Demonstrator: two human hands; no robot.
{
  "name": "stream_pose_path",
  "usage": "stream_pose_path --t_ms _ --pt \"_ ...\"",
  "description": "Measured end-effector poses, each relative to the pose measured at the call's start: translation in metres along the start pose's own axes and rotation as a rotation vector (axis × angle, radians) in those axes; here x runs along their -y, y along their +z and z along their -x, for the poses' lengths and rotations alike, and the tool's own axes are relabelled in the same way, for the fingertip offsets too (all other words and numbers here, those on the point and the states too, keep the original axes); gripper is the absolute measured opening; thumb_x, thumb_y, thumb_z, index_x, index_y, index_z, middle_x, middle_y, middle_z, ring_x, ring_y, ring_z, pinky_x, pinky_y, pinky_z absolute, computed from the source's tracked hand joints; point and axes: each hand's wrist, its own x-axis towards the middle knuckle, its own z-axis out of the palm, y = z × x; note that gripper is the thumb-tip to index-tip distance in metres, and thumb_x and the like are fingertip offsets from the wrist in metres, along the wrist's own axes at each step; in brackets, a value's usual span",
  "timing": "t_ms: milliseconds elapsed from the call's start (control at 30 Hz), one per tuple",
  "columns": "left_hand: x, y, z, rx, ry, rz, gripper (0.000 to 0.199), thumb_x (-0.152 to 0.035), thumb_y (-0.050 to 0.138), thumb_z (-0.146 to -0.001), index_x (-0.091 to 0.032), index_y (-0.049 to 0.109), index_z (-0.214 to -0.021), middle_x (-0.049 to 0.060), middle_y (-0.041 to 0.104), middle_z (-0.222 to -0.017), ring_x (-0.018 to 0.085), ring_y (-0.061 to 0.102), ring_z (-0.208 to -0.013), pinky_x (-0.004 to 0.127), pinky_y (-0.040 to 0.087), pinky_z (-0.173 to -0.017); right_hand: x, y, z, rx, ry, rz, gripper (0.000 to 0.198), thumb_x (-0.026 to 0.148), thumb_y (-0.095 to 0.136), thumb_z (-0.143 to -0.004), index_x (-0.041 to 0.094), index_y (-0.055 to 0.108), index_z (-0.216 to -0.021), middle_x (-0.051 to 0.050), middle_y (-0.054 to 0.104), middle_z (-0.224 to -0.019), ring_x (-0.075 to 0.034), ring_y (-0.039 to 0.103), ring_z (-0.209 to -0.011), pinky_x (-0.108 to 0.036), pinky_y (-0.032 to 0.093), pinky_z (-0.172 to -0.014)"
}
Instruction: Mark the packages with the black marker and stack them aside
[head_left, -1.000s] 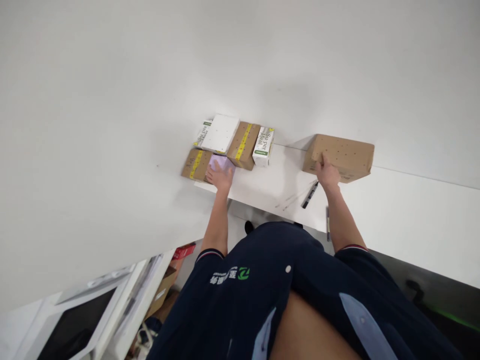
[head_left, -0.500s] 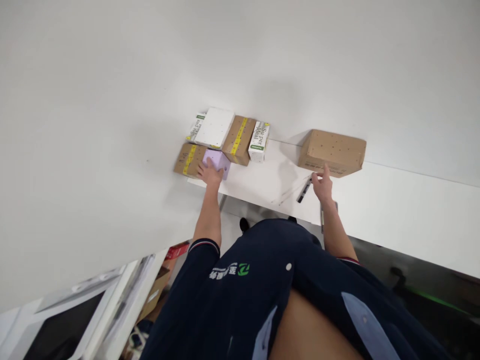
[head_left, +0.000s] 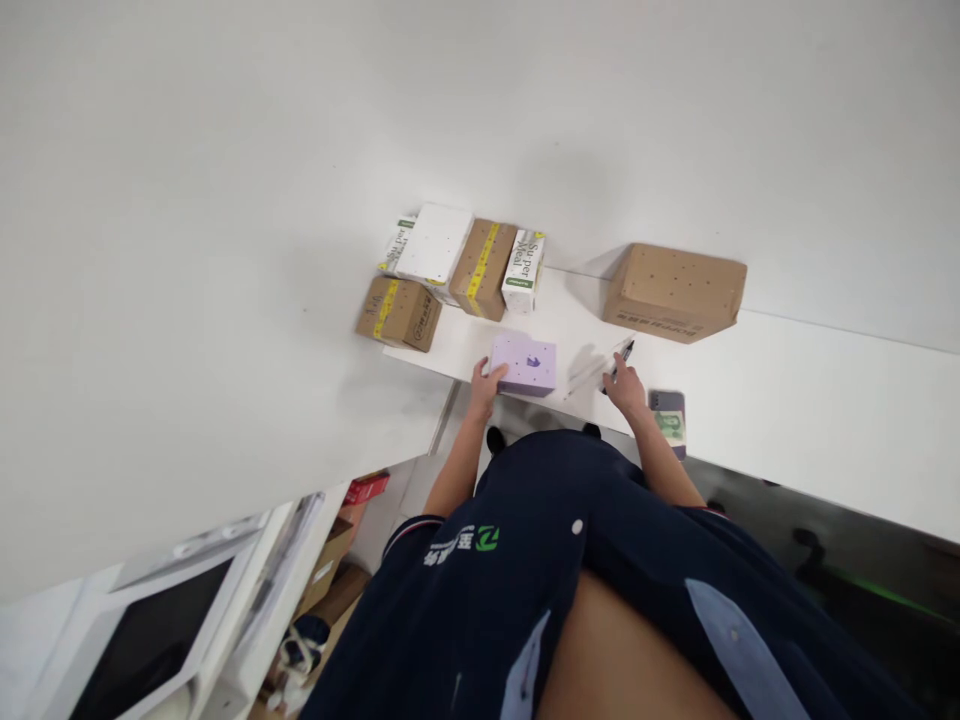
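Note:
My left hand (head_left: 486,388) grips the left end of a lilac box (head_left: 534,360) near the front edge of the white table (head_left: 795,410). The thumb rests on the box's top, and the fingers are partly hidden at its side. To the right, my right hand (head_left: 625,390) has its thumb and fingers closed round a black-and-white marker pen (head_left: 625,352) at the tabletop. The pen's capped end lies partly under the hand. A dark phone with a green banknote on it (head_left: 670,422) lies just right of my right wrist.
At the table's left end stand a small brown carton (head_left: 409,315), a white box (head_left: 435,242), a yellow-taped brown carton (head_left: 486,270) and a white "Super Meal" box (head_left: 525,270). A larger brown carton (head_left: 675,290) is against the wall at the back right.
My left hand has brought the lilac box out from among the cartons, rightward and toward the front edge. My right hand has moved from beside the large carton down onto the marker pen.

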Motion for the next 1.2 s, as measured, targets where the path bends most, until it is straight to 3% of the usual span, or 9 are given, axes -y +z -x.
stream_pose_path --t_ms 100,233,400,467,633,867,1033,1100,1200 --pt "0.011 0.02 0.009 0.101 -0.168 0.192 0.05 -0.046 0.056 -0.094 -0.02 0.051 -0.136 0.013 0.066 -0.124 0.022 0.066 -0.108 0.037 0.056 -0.088 0.003 0.002 -0.001 -0.007 -0.042 0.002 0.066 0.034 0.044 -0.094 0.01 0.037 -0.154 -0.025 0.061 -0.128 -0.035 0.067 -0.105 -0.05 0.052 -0.092" --pt "0.017 0.037 0.014 0.134 -0.185 0.18 0.056 -0.041 0.067 -0.087 -0.02 0.053 -0.137 0.012 0.067 -0.124 0.02 0.067 -0.107 0.032 0.055 -0.087 0.013 0.007 -0.001 0.024 -0.076 -0.121 0.056 0.035 0.044 -0.096 0.007 0.049 -0.144 -0.021 0.069 -0.118 -0.029 0.068 -0.104 -0.044 0.052 -0.096" --pt "0.016 0.04 0.013 0.136 -0.3 0.335 0.05 -0.04 0.07 -0.084 -0.022 0.058 -0.129 0.01 0.068 -0.12 0.019 0.065 -0.1 0.027 0.053 -0.073 0.041 0.02 0.004 0.313 0.078 -0.559 0.043 0.042 0.038 -0.101 0.016 0.061 -0.126 -0.013 0.068 -0.118 -0.014 0.068 -0.069 -0.028 0.056 -0.067" --pt "0.014 0.038 0.012 0.125 -0.3 0.397 0.045 -0.037 0.073 -0.082 -0.021 0.061 -0.122 0.008 0.067 -0.116 0.017 0.063 -0.096 0.024 0.049 -0.069 0.05 0.024 0.007 0.35 0.118 -0.702 0.039 0.041 0.04 -0.1 0.016 0.063 -0.119 -0.012 0.067 -0.117 -0.011 0.065 -0.065 -0.023 0.053 -0.059" --pt "0.0 0.034 0.006 0.149 -0.325 0.418 0.031 -0.04 0.067 -0.088 -0.019 0.064 -0.11 0.005 0.065 -0.095 0.012 0.058 -0.077 0.022 0.045 -0.064 0.054 0.023 0.007 0.31 0.143 -0.88 0.035 0.042 0.045 -0.099 0.018 0.065 -0.115 -0.01 0.065 -0.115 -0.01 0.06 -0.067 -0.02 0.05 -0.057" --pt "-0.019 0.034 -0.008 0.186 -0.318 0.37 0.049 -0.055 0.054 -0.095 -0.01 0.069 -0.107 0.011 0.066 -0.09 0.01 0.055 -0.065 0.023 0.048 -0.064 0.053 0.007 -0.006 0.188 0.089 -0.905 0.043 0.052 0.05 -0.094 0.019 0.068 -0.116 -0.009 0.068 -0.113 -0.013 0.061 -0.076 -0.021 0.049 -0.058" --pt "-0.005 0.032 -0.008 0.155 -0.243 0.241 0.043 -0.043 0.052 -0.093 -0.014 0.07 -0.12 0.013 0.07 -0.112 0.013 0.062 -0.075 0.028 0.051 -0.073 0.05 0.013 -0.012 0.133 0.118 -0.915 0.042 0.047 0.047 -0.093 0.017 0.069 -0.113 -0.01 0.07 -0.108 -0.015 0.063 -0.078 -0.025 0.051 -0.062" --pt "0.006 0.031 -0.005 0.144 -0.198 0.166 0.041 -0.028 0.052 -0.088 -0.018 0.07 -0.124 0.01 0.07 -0.121 0.017 0.066 -0.091 0.032 0.052 -0.085 0.044 0.022 -0.012 0.149 0.16 -0.901 0.04 0.037 0.046 -0.092 0.017 0.068 -0.119 -0.01 0.071 -0.11 -0.016 0.065 -0.081 -0.027 0.053 -0.068" --pt "0.024 0.033 -0.001 0.167 -0.125 0.037 0.054 -0.011 0.052 -0.074 -0.019 0.071 -0.124 0.008 0.07 -0.129 0.023 0.062 -0.119 0.039 0.046 -0.105 0.034 0.037 -0.008 0.227 0.151 -0.796 0.049 0.021 0.049 -0.08 0.018 0.066 -0.126 -0.01 0.071 -0.121 -0.021 0.067 -0.095 -0.037 0.057 -0.084"
